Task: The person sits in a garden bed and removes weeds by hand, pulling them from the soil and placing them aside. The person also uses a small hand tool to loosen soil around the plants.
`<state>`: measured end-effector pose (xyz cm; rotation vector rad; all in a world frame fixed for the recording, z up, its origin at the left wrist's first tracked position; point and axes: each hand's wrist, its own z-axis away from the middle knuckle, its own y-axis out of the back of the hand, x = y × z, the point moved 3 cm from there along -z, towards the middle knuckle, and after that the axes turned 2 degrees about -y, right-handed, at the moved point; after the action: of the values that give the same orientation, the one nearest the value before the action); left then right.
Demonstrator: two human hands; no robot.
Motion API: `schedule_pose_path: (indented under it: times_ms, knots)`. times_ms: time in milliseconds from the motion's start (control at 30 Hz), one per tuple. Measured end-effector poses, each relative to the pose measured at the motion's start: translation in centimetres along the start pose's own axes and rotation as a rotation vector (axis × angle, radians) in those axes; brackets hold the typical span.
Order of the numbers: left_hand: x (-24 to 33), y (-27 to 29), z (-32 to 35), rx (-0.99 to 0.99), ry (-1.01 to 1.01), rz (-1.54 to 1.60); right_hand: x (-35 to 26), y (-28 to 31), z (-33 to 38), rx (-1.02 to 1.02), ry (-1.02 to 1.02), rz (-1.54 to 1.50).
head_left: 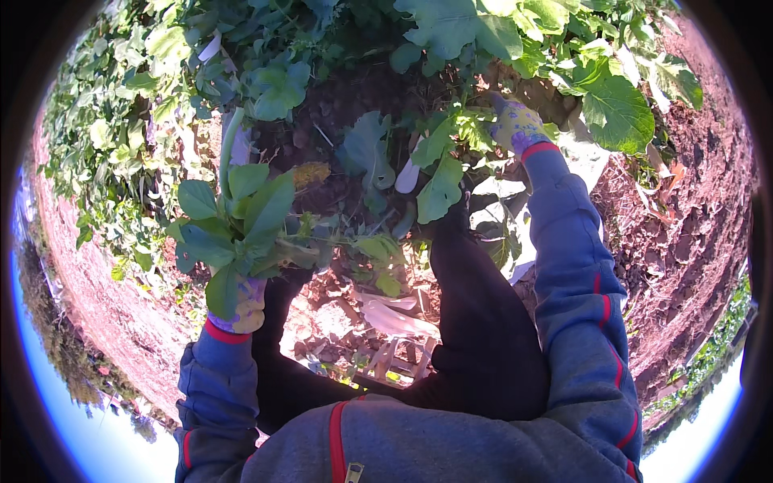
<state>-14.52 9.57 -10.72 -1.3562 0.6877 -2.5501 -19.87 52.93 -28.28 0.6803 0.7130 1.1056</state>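
Grey jacket [419, 439], left hand [249, 307] gripping leafy plant [270, 209], right hand [515, 126] among leaves [618, 113], grip unclear, open soil [672, 258] rightward

gloves [519, 127]: purple-yellow floral | sleeves [568, 229]: grey-blue, red-trimmed | trousers [487, 330]: black | leaves [272, 205]: green

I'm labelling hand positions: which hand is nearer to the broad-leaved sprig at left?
Left. The left hand is at the lower end of the sprig, partly hidden behind it; the right hand is well off to the right and farther forward.
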Motion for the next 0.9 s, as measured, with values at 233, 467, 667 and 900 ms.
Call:
schedule_pose_path:
  times_ms: [233,467,667,900]
  knots:
    - [0.0,-0.5,-0.1,-0.022,0.02,0.004,-1.2,-3.3,-0.2,0.043,-0.02,0.404]
    - [0.2,-0.9,0.2,0.032,0.026,-0.069,-1.2,-2.8,-2.4,-0.016,0.239,0.35]
    - [0.6,-2.0,0.0,0.002,0.063,-0.063,-1.9,-2.1,-5.5,-0.178,0.23,0.455]
    - [0.5,-3.0,-0.2,0.004,0.106,-0.015,-3.2,-1.7,-5.8,-0.059,0.342,0.518]
